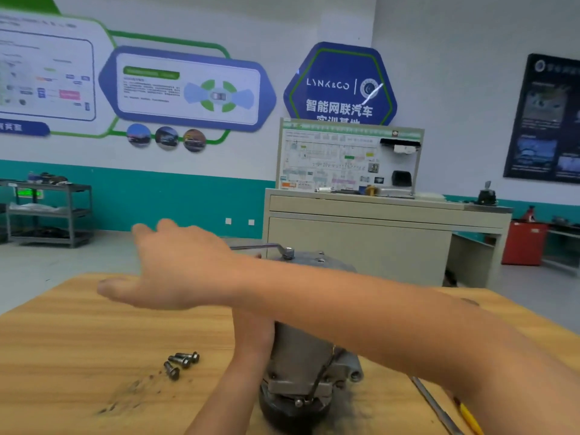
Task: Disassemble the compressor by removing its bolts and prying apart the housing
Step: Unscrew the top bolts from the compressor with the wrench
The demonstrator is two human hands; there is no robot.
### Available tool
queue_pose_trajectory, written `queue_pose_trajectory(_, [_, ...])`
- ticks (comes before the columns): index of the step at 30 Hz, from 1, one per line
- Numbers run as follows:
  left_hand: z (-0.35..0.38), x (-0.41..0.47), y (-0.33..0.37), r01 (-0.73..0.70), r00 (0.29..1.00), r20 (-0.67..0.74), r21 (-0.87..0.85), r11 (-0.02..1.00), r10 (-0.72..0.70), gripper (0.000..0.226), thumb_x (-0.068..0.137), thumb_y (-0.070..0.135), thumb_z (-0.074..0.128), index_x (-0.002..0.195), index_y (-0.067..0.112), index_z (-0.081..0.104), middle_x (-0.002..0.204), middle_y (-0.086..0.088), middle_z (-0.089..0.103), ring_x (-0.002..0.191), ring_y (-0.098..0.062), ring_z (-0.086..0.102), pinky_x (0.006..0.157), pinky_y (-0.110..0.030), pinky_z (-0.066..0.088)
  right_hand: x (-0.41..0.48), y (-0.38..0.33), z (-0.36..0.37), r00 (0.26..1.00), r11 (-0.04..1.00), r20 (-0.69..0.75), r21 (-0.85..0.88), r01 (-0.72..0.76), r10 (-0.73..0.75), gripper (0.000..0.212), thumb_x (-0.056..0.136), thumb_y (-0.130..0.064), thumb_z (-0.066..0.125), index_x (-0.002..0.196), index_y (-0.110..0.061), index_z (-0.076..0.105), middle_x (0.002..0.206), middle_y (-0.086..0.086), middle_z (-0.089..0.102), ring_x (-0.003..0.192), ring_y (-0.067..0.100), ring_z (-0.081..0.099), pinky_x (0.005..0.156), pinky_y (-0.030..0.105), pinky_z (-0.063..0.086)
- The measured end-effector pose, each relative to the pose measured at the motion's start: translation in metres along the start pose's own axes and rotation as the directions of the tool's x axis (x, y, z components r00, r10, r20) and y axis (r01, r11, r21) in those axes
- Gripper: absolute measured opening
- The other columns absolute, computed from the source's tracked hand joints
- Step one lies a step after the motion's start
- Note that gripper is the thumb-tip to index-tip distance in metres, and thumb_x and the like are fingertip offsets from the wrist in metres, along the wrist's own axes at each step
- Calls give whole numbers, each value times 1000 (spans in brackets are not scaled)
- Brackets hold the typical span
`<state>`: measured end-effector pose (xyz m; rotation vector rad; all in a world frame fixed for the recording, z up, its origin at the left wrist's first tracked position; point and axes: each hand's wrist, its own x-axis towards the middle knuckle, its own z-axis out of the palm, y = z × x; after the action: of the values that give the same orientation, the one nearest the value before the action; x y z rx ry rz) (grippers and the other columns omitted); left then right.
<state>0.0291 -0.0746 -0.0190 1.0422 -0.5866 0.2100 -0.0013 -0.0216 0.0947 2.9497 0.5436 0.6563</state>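
The grey metal compressor (301, 356) stands upright on a wooden table (78, 340), its black pulley end down. A wrench (260, 246) sits on a bolt (287, 253) on the top face, with its handle pointing left. My right hand (163, 268) reaches across from the right, fingers spread and straight, just past the handle's left end; whether it touches the handle is hidden. My left hand (252, 331) lies against the compressor's left side, its fingers hidden behind my right forearm. Three removed bolts (182, 364) lie on the table to the left.
A screwdriver with a yellow handle (448, 412) lies at the table's near right edge. Dark grime (125, 394) marks the wood below the bolts. Behind the table stand a beige training cabinet (376, 233), a metal shelf cart (50, 211) and a red box (524, 243).
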Motion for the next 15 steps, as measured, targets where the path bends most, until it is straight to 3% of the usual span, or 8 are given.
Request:
queue_pose_trajectory(2, [14,-4,8,29,998,51,-117,993,-23,13,101,20,36,111,22,46,110,-11,57,108,-10,49,84,-15,43,-57,2,-11,972,978,-223,171,119,-80,43,91,-42,51,119,-9,58,101,11,61,91,26,57,70,36,44])
queue_pose_trajectory(3, [20,-5,11,0,996,87,-224,975,20,18,103,30,26,113,27,41,109,2,56,114,-2,43,85,-9,39,-87,13,-15,938,954,-343,260,150,-55,33,90,-34,53,105,-8,66,89,9,65,82,23,59,68,36,47])
queue_pose_trajectory(4, [22,-5,13,-35,992,106,-263,964,66,17,100,43,26,110,35,38,103,21,51,109,7,40,92,-8,37,-113,30,-17,881,936,-472,322,138,32,28,89,-28,54,91,-6,70,78,8,66,74,19,60,66,37,48])
queue_pose_trajectory(5, [19,-4,13,-22,994,97,-216,976,44,17,97,50,34,105,37,40,102,28,47,101,9,43,97,-19,42,-137,49,-18,812,918,-561,387,87,160,26,89,-26,53,82,-7,71,73,4,66,70,15,60,65,34,49])
queue_pose_trajectory(6, [13,-2,10,25,997,80,-127,992,-15,11,95,43,44,104,38,48,105,24,52,95,6,49,90,-24,49,-155,70,-18,740,887,-600,461,8,305,24,89,-25,54,78,-13,72,72,-1,67,70,10,61,67,29,50])
queue_pose_trajectory(9, [-4,3,0,75,995,-56,-48,996,-78,20,93,19,51,102,36,58,109,5,61,92,-5,58,61,-9,47,-174,143,-13,575,779,-539,528,-339,615,19,93,-23,52,87,-26,70,86,-11,69,79,-4,60,72,17,47])
queue_pose_trajectory(12, [4,0,7,86,993,-71,-84,993,-92,21,92,18,51,101,36,58,105,8,61,92,-5,58,59,-7,45,-134,219,-7,615,703,-343,291,-649,710,33,97,-30,41,105,-12,68,106,7,68,96,18,60,84,32,47])
queue_pose_trajectory(15, [4,0,6,103,992,-69,-96,990,-110,21,92,18,51,102,35,59,104,7,61,93,-8,59,61,-13,47,-52,248,0,640,623,93,160,-766,763,53,100,-42,24,135,-8,44,139,16,44,125,31,42,104,43,33])
